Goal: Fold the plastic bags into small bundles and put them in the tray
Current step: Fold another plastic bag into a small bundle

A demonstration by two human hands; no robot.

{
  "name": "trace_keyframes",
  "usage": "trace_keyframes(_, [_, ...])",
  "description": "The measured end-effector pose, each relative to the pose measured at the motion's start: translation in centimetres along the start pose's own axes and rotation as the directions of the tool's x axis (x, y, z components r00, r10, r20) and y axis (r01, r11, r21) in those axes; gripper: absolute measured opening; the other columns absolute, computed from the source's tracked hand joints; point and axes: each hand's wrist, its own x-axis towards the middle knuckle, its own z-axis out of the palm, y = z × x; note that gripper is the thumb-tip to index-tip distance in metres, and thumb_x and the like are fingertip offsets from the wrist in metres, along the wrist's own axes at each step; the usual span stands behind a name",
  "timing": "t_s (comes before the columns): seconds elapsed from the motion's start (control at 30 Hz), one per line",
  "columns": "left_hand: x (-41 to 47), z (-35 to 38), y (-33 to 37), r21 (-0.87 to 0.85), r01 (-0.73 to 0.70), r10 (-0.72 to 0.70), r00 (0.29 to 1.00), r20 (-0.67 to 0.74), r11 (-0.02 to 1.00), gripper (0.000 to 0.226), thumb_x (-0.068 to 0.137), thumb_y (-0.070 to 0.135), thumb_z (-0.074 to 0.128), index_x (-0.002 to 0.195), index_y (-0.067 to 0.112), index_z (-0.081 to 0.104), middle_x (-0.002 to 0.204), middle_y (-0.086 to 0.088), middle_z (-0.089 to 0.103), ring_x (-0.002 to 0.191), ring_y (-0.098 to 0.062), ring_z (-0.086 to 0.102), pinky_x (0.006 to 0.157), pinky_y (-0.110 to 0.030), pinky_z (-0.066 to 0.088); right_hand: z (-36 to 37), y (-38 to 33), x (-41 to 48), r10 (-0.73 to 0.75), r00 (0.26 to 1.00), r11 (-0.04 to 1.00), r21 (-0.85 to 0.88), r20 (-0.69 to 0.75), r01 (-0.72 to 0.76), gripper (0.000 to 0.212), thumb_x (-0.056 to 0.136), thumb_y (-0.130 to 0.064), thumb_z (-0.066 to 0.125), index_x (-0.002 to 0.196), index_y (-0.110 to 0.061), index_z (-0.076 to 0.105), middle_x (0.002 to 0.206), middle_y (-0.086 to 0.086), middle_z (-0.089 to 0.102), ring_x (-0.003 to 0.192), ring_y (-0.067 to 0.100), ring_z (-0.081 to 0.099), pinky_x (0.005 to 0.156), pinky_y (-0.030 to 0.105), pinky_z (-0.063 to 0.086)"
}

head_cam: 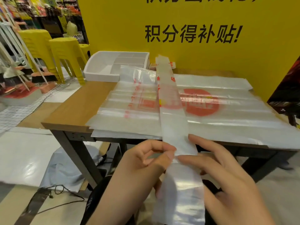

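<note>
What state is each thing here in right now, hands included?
flat bags: unfolded, stacked on the table
folded strip: one bag folded into a narrow band, lying across the flat bags
tray: no bundles visible inside
left hand: pinches the strip's edge
right hand: straight fingers rest on the strip
stools: stacked

The folded strip of bag (172, 111) reaching away from the left hand (146, 161) and right hand (227, 176) is milky, translucent white, with red print and a small yellow patch along its far edges. The flat bags (227, 114) beyond the hands are the same cloudy clear: one bears a solid red disc with pale lettering, another, further left, red text and a red-and-yellow box. The counter (78, 109) is mid-brown wood grain. Beyond and left of the hands the tray (100, 73) is plain white. The wall (211, 62) behind is bright yellow with black characters; the stools (65, 51) far left are yellow.
</note>
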Motion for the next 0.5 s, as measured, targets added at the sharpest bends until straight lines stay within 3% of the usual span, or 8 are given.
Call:
trace_keyframes(0.1, [-0.4, -0.6, -0.5, -0.074, 0.029, -0.023, 0.997, 0.072, 0.997, 0.026, 0.097, 0.013, 0.055, 0.095, 0.026, 0.077, 0.076, -0.008, 0.071, 0.052, -0.029, 0.054, 0.051, -0.028, 0.046, 0.0, -0.2, 0.5, 0.115, 0.993, 0.973, 0.204, -0.038, -0.105, 0.025, 0.086, -0.018, 0.078, 0.095, -0.040, 0.074, 0.134, -0.019, 0.057, 0.108, 0.000, 0.064, 0.085, 0.012, 0.047])
trace_keyframes(0.17, [-0.8, -1.0, -0.6, -0.113, 0.037, -0.023, 0.992, 0.128, 0.993, 0.027, 0.099, 0.008, 0.055, 0.098, 0.024, 0.078, 0.075, -0.004, 0.071, 0.057, -0.030, 0.058, 0.054, -0.030, 0.049, 0.1, -0.7, 1.1, 0.195, 0.980, 0.930, 0.324, -0.037, -0.173, 0.006, 0.084, -0.034, 0.073, 0.089, -0.036, 0.075, 0.123, -0.019, 0.062, 0.100, -0.001, 0.065, 0.079, 0.009, 0.048])
trace_keyframes(0.23, [-0.9, -1.0, -0.7, -0.116, -0.010, 0.030, 0.985, 0.168, 0.993, 0.010, 0.091, 0.023, 0.071, 0.097, 0.027, 0.078, 0.084, -0.008, 0.073, 0.062, -0.022, 0.063, 0.057, -0.030, 0.053, 0.7, -1.1, 1.5, 0.308, 0.951, 0.871, 0.414, -0.041, -0.264, 0.022, 0.080, -0.051, 0.067, 0.081, -0.030, 0.075, 0.110, -0.018, 0.063, 0.087, 0.005, 0.066, 0.069, 0.014, 0.052])
trace_keyframes(0.27, [-0.9, -0.9, -0.8, -0.105, -0.024, 0.041, 0.985, 0.165, 0.994, 0.014, 0.083, 0.032, 0.078, 0.096, 0.028, 0.078, 0.089, -0.011, 0.074, 0.064, -0.020, 0.065, 0.058, -0.032, 0.055, 1.0, -1.3, 1.7, 0.379, 0.924, 0.832, 0.458, -0.057, -0.314, 0.028, 0.081, -0.055, 0.070, 0.075, -0.028, 0.074, 0.104, -0.017, 0.062, 0.079, 0.009, 0.065, 0.065, 0.019, 0.052])
trace_keyframes(0.37, [-0.7, -0.5, -1.0, -0.084, -0.021, 0.027, 0.997, 0.072, 0.996, 0.022, 0.081, 0.040, 0.077, 0.091, 0.020, 0.077, 0.083, -0.012, 0.074, 0.060, -0.019, 0.065, 0.053, -0.034, 0.056, 2.0, -1.9, 2.2, 0.500, 0.857, 0.791, 0.469, -0.122, -0.394, 0.030, 0.067, -0.053, 0.068, 0.067, -0.023, 0.070, 0.095, -0.011, 0.060, 0.068, 0.015, 0.061, 0.060, 0.031, 0.054])
trace_keyframes(0.5, [-0.4, 0.3, -0.9, -0.100, -0.020, 0.014, 0.998, -0.060, 0.995, 0.027, 0.075, 0.034, 0.071, 0.091, 0.011, 0.071, 0.071, -0.014, 0.072, 0.054, -0.020, 0.065, 0.046, -0.032, 0.054, 3.3, -2.5, 2.2, 0.480, 0.832, 0.856, 0.357, -0.278, -0.375, 0.023, 0.077, -0.050, 0.070, 0.074, -0.028, 0.070, 0.098, -0.009, 0.058, 0.080, 0.014, 0.063, 0.058, 0.040, 0.057])
